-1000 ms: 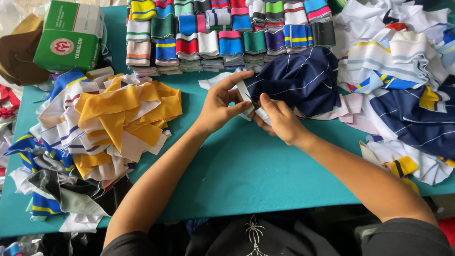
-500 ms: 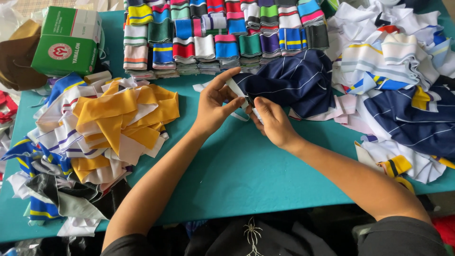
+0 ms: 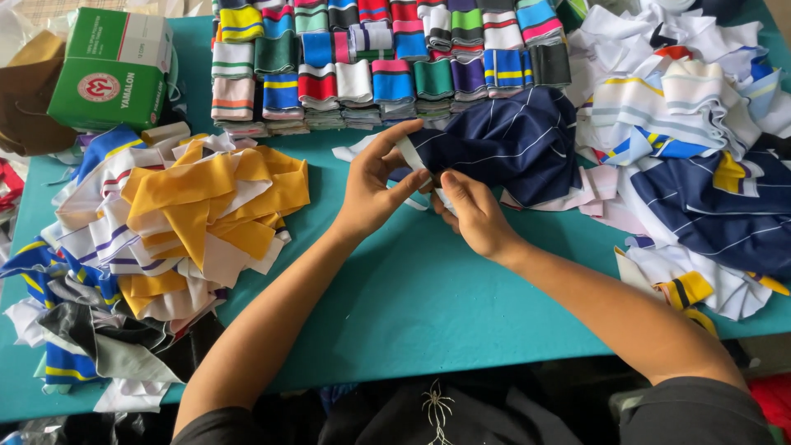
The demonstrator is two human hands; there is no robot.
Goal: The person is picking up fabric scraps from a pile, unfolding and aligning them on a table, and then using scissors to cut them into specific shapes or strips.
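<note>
Navy striped cloth (image 3: 503,144) pinched by left hand (image 3: 375,194); right hand (image 3: 474,216) too.

— What's on the left of the teal table (image 3: 428,305)?

— A loose heap of yellow and striped fabric pieces (image 3: 177,222), with a green cardboard box (image 3: 111,70) behind it and a brown cloth (image 3: 25,99) just beside the box.

— And along the far edge?

— Rows of folded striped knit bands (image 3: 371,66), stacked side by side in many colours — red, blue, green, purple.

— The right side?

— A heap of white and navy pieces (image 3: 692,148), some with yellow trim, spilling to the table's edge.
</note>
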